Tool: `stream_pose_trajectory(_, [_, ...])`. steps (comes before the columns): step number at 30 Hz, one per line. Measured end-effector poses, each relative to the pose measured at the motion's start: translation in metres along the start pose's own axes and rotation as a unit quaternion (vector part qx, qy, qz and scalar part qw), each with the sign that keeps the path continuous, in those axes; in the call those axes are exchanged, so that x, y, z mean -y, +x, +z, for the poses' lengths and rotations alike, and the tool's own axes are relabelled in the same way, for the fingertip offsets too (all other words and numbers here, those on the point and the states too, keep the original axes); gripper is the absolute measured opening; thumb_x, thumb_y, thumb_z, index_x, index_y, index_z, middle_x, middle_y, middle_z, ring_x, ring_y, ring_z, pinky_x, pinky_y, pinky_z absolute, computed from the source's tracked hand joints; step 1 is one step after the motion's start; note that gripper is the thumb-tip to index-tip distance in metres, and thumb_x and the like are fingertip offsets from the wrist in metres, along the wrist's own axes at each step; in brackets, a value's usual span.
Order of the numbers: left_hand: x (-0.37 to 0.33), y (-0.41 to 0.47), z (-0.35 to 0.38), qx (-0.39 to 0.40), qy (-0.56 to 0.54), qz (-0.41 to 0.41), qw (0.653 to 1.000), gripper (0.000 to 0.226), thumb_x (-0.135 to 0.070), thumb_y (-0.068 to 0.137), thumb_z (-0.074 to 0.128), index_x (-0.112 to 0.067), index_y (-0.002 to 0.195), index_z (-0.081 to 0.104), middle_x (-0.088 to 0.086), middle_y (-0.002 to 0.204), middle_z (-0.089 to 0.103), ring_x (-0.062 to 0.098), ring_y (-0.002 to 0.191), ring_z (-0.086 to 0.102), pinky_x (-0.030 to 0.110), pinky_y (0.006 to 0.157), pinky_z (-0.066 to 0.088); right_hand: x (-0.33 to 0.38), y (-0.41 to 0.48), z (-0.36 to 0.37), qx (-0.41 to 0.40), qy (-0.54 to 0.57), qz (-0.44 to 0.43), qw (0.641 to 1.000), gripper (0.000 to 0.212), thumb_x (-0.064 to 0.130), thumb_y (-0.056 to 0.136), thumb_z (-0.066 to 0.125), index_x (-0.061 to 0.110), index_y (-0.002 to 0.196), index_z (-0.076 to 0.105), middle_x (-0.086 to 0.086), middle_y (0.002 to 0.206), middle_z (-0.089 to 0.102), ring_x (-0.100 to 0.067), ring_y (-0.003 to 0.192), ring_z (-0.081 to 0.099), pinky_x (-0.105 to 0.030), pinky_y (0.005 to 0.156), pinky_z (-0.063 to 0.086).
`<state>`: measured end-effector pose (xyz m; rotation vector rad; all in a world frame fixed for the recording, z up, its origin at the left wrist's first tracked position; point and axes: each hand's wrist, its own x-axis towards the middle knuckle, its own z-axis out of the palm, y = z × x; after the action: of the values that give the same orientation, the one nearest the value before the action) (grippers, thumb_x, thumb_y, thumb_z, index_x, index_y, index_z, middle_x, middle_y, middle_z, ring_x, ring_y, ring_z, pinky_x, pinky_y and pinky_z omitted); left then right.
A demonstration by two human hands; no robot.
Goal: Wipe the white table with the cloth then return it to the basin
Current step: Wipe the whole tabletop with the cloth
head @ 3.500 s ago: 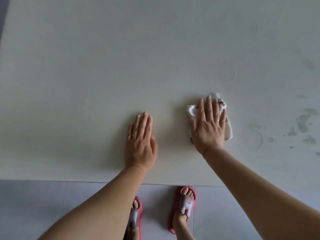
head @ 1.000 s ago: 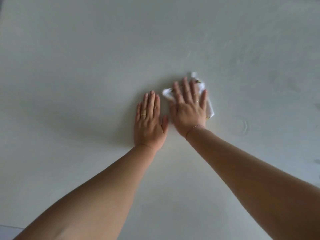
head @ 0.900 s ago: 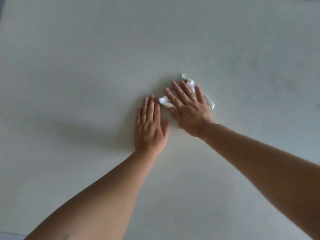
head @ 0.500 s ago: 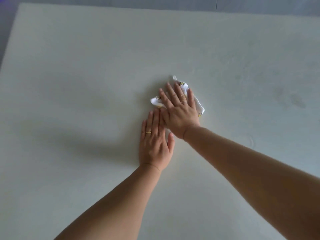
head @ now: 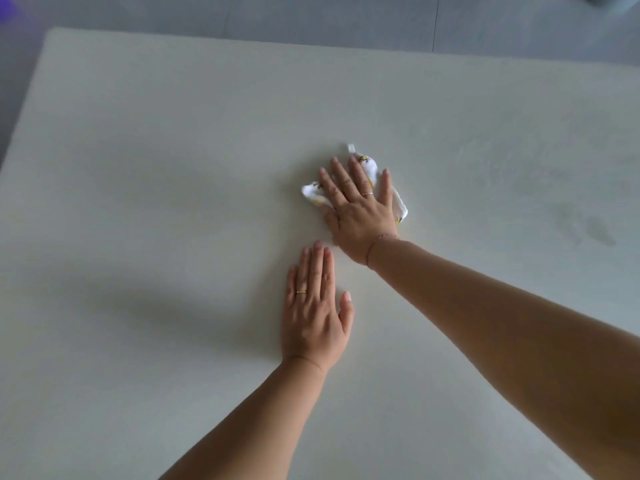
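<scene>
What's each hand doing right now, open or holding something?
Left hand: open, flat on the white table, holding nothing.
Right hand: open, straight fingers pressing the cloth onto the table.

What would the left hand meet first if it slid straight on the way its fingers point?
Most likely the right hand, at its thumb side, which lies just ahead of the left hand. The cloth under the right hand would come next.

The worktop [head: 156,202] looks matt and smooth, off-white. The cloth [head: 312,196] is soft white fabric, perhaps terry. Right of the cloth, dull grey smears [head: 588,227] mar the finish.
</scene>
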<state>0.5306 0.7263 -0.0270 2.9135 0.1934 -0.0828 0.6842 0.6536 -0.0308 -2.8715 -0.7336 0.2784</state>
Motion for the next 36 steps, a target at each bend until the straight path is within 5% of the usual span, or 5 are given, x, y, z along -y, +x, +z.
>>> stream_pose_trajectory(10, [-0.016,0.065,-0.012,-0.043,-0.051,0.033,0.997,0.064,-0.034,0.090,0.038,0.001,0.144,0.033,0.017,0.153,0.029,0.031,0.142,0.026,0.042,0.117,0.016,-0.104,0.043,-0.028,-0.057,0.050,0.297,0.952,0.054,0.038,0.097,0.025,0.028,0.149,0.014,0.004,0.159,0.004,-0.019,0.146,-0.005,-0.056,0.111,-0.008])
stream_pose_trajectory(17, [-0.019,0.135,-0.002,-0.020,-0.016,0.003,1.000,0.066,-0.038,0.095,0.035,-0.003,0.148,0.022,0.013,0.158,0.016,0.027,0.146,0.013,0.037,0.119,0.005,-0.099,0.060,-0.031,-0.003,-0.030,-0.056,0.998,0.051,0.040,0.099,0.023,0.030,0.149,0.016,0.005,0.158,0.012,-0.017,0.146,0.004,-0.048,0.115,-0.002])
stream_pose_trajectory(23, [-0.020,0.134,0.002,-0.022,-0.013,-0.004,1.000,0.069,-0.041,0.091,0.030,-0.001,0.146,0.028,0.015,0.155,0.025,0.028,0.145,0.020,0.039,0.119,0.014,-0.111,0.097,-0.035,-0.055,0.037,0.271,0.960,0.054,0.036,0.098,0.023,0.028,0.150,0.011,0.003,0.159,0.002,-0.020,0.146,-0.006,-0.055,0.111,-0.009])
stream_pose_trajectory(31, [-0.020,0.135,-0.001,-0.011,-0.016,-0.005,1.000,0.067,-0.039,0.090,0.033,-0.001,0.145,0.031,0.014,0.154,0.028,0.028,0.144,0.024,0.039,0.119,0.015,-0.090,0.110,-0.036,-0.005,-0.028,-0.070,0.997,0.053,0.040,0.098,0.025,0.032,0.149,0.014,0.005,0.159,0.009,-0.016,0.146,0.003,-0.046,0.115,-0.005])
stream_pose_trajectory(36, [-0.021,0.135,-0.002,-0.010,-0.016,-0.005,1.000,0.067,-0.038,0.090,0.033,-0.001,0.145,0.031,0.014,0.155,0.026,0.028,0.144,0.022,0.040,0.118,0.016,-0.131,0.136,-0.047,-0.040,0.023,0.255,0.966,0.053,0.036,0.098,0.020,0.029,0.150,0.009,0.004,0.159,0.000,-0.017,0.146,-0.007,-0.057,0.111,-0.010])
